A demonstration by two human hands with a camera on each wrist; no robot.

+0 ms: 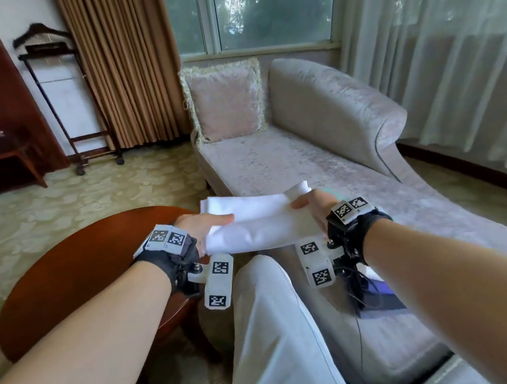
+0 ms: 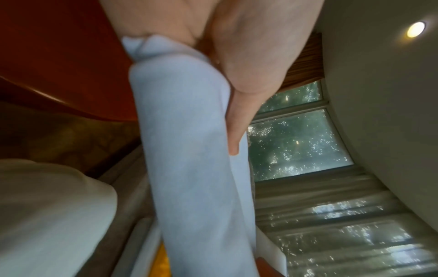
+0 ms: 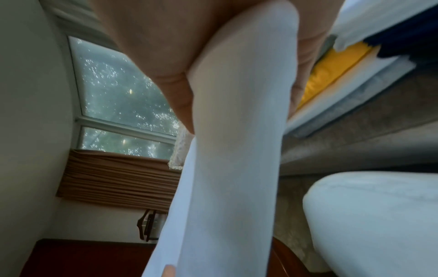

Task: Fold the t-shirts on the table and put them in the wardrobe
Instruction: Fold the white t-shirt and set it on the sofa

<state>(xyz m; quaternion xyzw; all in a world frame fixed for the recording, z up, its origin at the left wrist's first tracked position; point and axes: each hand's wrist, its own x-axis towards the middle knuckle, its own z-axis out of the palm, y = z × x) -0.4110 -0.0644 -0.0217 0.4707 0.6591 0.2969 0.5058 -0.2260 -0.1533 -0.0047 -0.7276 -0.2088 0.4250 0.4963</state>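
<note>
I see my 2 hands clamped on a folded white t-shirt (image 1: pixel 257 223), held in the air between them: left hand (image 1: pixel 200 227) grips its left end, right hand (image 1: pixel 313 205) its right end. The round wooden table (image 1: pixel 73 271) sits below my left hand, the chaise (image 1: pixel 321 158) beyond my right.

A pale velvet chaise (image 1: pixel 320 151) with a fringed cushion (image 1: pixel 223 99) stands under curtained windows (image 1: pixel 267 5) on patterned carpet (image 1: pixel 55 203).
</note>
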